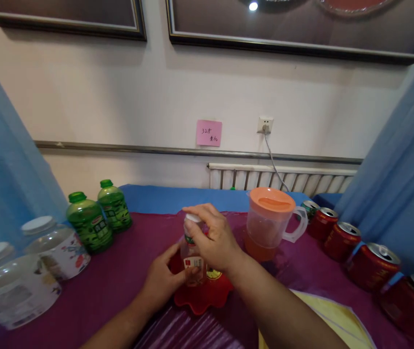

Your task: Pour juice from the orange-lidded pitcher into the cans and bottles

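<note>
A small clear bottle (pixel 193 264) with a white cap and a pale label stands upright over a red scalloped tray (pixel 204 303). My left hand (pixel 165 281) is wrapped round its lower body from the left. On the cap, my right hand (pixel 214 235) has its thumb and fingers closed. Behind my right hand, a yellow and red item (pixel 213 275) shows in part on the tray. To the right stands a clear pitcher (pixel 267 225) with an orange lid and some orange liquid at the bottom.
Two green bottles (pixel 88 225) and two white-lidded jars (pixel 18 283) line the left side. Several cans (pixel 374 264), mostly red, run along the right. A yellow cloth (pixel 328 315) lies near my right forearm. Behind the purple-covered table (pixel 123 271) is a wall with a radiator.
</note>
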Demonstrator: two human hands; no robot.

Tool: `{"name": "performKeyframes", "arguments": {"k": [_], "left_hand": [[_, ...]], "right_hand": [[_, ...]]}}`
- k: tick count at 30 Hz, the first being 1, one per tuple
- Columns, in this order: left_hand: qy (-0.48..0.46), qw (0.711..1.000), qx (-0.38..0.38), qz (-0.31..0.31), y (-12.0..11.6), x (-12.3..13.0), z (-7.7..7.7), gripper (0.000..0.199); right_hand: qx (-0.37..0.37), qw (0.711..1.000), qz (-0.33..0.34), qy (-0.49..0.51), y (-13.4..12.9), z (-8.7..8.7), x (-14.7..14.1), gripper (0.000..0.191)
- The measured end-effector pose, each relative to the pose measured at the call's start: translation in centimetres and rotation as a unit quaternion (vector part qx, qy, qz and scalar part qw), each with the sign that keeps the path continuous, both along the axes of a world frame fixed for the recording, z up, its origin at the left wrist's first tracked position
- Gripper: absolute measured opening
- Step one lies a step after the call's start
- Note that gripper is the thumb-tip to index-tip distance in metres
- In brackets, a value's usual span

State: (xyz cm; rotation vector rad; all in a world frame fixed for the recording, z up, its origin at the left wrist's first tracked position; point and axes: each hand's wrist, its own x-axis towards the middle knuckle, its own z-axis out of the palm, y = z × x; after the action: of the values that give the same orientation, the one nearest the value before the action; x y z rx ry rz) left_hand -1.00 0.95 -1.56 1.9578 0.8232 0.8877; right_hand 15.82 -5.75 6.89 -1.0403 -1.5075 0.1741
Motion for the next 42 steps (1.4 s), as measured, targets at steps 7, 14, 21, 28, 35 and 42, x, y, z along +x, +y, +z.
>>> {"name": "performKeyframes", "arguments": {"k": [7, 14, 21, 28, 35, 42], "left_hand": [[-0.015, 1.000, -0.015, 0.002, -0.7, -0.1, 0.4, 0.065], [-0.024, 0.999, -0.019, 0.008, -0.7, -0.3, -0.3, 0.067], [-0.031, 0.999, -0.028, 0.002, -0.9, -0.4, -0.3, 0.065], [-0.036, 0.999, -0.038, -0.006, -1.2, -0.3, 0.0, 0.068], [-0.038, 0.998, -0.039, -0.011, -1.5, -0.3, 0.4, 0.069], [-0.029, 0.999, -0.025, 0.011, -1.0, -0.3, -0.2, 0.065]], "right_hand": [[0.006, 0.997, 0.060, 0.043, 0.0, -0.7, 0.6, 0.030], [0.026, 0.995, 0.066, 0.068, 0.1, -1.3, 0.7, 0.026], [0.010, 0.994, 0.077, 0.078, 0.0, -1.3, 0.9, 0.024], [-0.017, 0.994, 0.065, 0.089, 0.0, -1.4, 0.6, 0.029], [-0.047, 0.989, 0.062, 0.127, 0.1, -1.7, 0.4, 0.026], [-0.063, 0.980, 0.040, 0.185, 0.5, -2.2, -0.4, 0.030]]}}
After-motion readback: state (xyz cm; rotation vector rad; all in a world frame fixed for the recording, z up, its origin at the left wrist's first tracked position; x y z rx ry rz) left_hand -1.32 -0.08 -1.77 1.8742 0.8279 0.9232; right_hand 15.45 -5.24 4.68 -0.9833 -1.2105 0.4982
